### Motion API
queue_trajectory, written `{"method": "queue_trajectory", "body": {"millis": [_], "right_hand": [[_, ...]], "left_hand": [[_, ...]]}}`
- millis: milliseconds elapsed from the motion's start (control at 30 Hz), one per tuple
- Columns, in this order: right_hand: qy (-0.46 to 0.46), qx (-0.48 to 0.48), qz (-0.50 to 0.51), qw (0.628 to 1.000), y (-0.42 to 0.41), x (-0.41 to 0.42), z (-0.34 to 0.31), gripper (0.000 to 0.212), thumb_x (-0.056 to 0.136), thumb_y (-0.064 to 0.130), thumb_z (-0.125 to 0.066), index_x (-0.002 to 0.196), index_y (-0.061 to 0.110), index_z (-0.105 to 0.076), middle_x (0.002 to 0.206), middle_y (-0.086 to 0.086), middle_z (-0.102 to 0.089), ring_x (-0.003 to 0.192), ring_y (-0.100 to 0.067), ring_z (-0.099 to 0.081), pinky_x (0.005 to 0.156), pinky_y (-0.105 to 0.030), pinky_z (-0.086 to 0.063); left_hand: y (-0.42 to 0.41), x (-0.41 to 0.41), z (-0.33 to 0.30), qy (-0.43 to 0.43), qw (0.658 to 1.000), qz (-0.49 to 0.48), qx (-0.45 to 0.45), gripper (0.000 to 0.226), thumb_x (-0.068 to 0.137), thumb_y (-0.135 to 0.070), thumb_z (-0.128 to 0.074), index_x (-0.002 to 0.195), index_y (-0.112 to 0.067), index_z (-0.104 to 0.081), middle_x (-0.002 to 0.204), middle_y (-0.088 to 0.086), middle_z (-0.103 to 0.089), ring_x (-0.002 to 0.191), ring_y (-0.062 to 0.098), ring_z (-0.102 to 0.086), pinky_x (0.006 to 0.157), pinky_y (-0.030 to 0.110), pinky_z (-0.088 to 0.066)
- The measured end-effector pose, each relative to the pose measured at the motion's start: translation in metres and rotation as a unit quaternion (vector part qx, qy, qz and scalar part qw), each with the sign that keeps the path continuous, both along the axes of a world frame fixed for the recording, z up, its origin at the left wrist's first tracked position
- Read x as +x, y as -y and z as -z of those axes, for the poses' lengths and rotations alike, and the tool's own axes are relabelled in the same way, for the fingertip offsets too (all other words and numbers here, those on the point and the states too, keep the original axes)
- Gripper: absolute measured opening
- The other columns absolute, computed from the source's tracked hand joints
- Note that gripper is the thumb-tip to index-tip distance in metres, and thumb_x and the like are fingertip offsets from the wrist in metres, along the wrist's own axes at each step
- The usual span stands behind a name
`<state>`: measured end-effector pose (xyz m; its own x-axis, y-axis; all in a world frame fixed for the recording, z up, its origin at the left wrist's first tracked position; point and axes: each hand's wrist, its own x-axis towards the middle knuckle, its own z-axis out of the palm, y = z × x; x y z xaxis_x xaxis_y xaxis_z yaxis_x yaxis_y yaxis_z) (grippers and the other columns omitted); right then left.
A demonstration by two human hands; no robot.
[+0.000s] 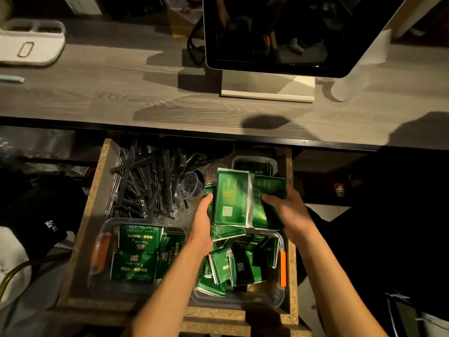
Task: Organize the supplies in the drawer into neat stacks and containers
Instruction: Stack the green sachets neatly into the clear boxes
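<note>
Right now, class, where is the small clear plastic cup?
In the head view, the clear cup lies on its side in the open drawer, between the black cutlery on its left and the green packets both hands hold.

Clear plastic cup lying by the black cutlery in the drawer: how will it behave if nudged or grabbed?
The clear plastic cup lies on its side, so a nudge would probably roll it. It looks thin-walled, likely light and easily squashed. The black cutlery on its left may stop it.
</note>
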<state>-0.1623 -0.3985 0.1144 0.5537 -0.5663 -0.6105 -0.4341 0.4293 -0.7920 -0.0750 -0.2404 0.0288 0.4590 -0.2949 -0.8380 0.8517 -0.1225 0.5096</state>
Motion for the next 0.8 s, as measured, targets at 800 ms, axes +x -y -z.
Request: {"method": "queue_trajectory", "body": {"millis": [800], "right_hand": [[-0.043,-0.096,-0.051,0.993,-0.053,0.012,0.028,0.062,0.088,0.015,-0.07,0.142,0.031,-0.046,0.133,0.007,-0.059,0.111,-0.008,-0.061,0.092,-0.023,-0.051]], "left_hand": [[0.015,-0.022,-0.049,0.109,0.991,0.071,-0.041,0.084,0.078,-0.073,-0.051,0.149,-0.029,-0.042,0.152,-0.009,-0.043,0.134,0.006,-0.038,0.112,0.029,-0.027]]}}
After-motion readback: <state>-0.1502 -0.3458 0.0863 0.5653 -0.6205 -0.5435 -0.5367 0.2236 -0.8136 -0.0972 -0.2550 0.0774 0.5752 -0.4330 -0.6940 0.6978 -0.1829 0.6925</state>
